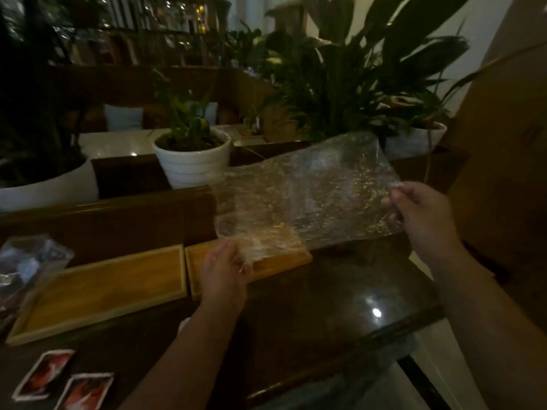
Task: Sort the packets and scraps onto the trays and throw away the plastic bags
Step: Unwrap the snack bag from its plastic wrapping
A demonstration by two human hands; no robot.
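Note:
A clear, crinkled plastic bag [307,196] is stretched in the air between both hands above the dark table. My left hand [226,269] pinches its lower left corner, just over the right wooden tray [275,261]. Its right edge is gripped by my right hand [426,214]. The left wooden tray [106,288] lies beside the right tray with nothing in it. Two red-and-white packets [44,375] [87,392] lie flat on the table at the lower left. Another plastic bag with dark contents [26,261] sits at the far left.
White plant pots [192,161] [44,184] [414,140] stand behind a wooden ledge at the back. The table's right edge [399,335] drops to a pale floor. A brown wall or panel [503,173] rises at the right.

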